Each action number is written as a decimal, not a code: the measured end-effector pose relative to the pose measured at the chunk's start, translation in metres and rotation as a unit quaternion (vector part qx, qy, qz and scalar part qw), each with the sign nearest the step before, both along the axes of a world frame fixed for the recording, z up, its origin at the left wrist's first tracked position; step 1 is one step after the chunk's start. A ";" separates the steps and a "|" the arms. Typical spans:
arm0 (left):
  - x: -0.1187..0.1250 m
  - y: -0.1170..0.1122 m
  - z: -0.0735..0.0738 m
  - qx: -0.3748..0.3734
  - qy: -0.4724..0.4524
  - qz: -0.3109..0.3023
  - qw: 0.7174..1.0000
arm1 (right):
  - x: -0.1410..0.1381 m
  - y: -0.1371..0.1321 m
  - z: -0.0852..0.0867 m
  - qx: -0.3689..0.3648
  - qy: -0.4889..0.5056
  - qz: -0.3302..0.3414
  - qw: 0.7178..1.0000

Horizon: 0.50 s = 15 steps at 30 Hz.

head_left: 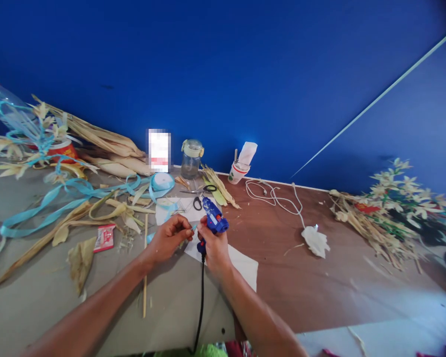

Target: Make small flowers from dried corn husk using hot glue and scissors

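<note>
My right hand (pixel 213 249) is closed around a blue glue gun (pixel 213 218), whose black cord (pixel 201 302) runs down toward me. Its tip points left at a small light-blue piece (pixel 192 229), pinched in the fingers of my left hand (pixel 169 237). Both hands hover over white paper sheets (pixel 245 265) on the table. Black-handled scissors (pixel 203 194) lie just beyond the glue gun.
Dried corn husks (pixel 107 148) and light-blue ribbon (pixel 40 210) with its spool (pixel 162 181) cover the left side. A glass jar (pixel 191 158), a paper cup (pixel 239 172), a white cable (pixel 275 197), a husk flower (pixel 315 241) and a flower bunch (pixel 390 208) stand around. The blue wall is behind.
</note>
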<state>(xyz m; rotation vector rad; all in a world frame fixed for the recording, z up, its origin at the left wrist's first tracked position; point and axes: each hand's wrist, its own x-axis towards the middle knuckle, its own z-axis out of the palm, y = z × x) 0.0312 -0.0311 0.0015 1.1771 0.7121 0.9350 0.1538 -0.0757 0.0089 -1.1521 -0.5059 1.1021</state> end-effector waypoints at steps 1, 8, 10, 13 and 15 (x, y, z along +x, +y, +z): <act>0.001 -0.001 0.000 -0.007 -0.008 -0.015 1.000 | 0.000 0.000 0.001 0.006 0.009 0.008 1.000; 0.003 -0.001 -0.001 -0.027 -0.075 -0.083 0.993 | 0.004 -0.001 0.009 0.068 0.037 0.069 0.995; 0.003 -0.001 -0.002 -0.031 -0.078 -0.095 0.992 | 0.005 -0.002 0.010 0.073 0.021 0.073 0.994; 0.003 -0.003 -0.003 -0.015 -0.045 -0.077 0.996 | 0.005 -0.001 0.010 0.051 -0.004 0.052 0.997; 0.002 -0.005 -0.003 0.022 0.007 -0.039 0.999 | 0.005 0.000 0.010 0.031 -0.015 0.032 0.999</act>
